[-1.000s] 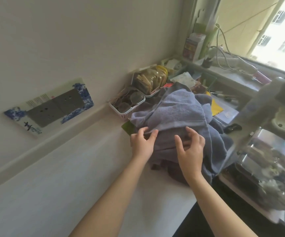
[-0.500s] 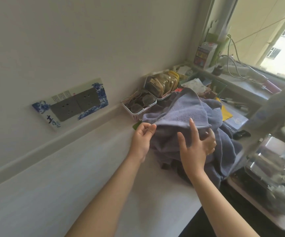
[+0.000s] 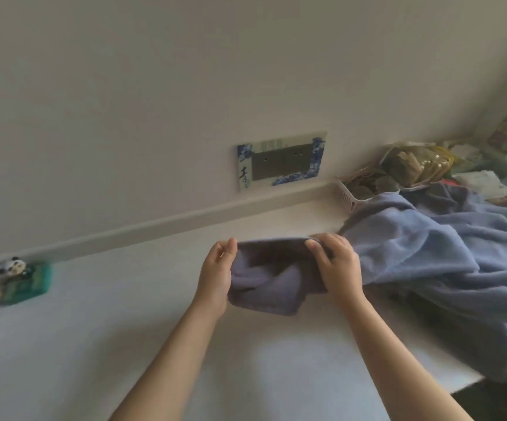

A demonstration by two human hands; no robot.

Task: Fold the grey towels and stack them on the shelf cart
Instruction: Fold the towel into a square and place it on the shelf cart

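Observation:
A small grey towel (image 3: pixel 269 279) hangs bunched just above the white counter (image 3: pixel 94 344), stretched between both hands. My left hand (image 3: pixel 217 278) pinches its upper left edge between thumb and fingers. My right hand (image 3: pixel 335 262) grips the upper right edge. To the right lies a crumpled heap of larger blue-grey towels (image 3: pixel 434 262), spilling over the counter's right edge. No shelf cart is in view.
A wall socket plate (image 3: pixel 282 161) with a blue-and-white frame sits above the counter's back ledge. A white basket (image 3: pixel 348 197) and packets (image 3: pixel 416 164) crowd the far right corner. A green toy with a panda (image 3: pixel 12 279) lies at the left.
Both hands have pulled a small towel out of the heap and carried it left over the counter. The view has swung left; the window and the right-hand clutter are gone.

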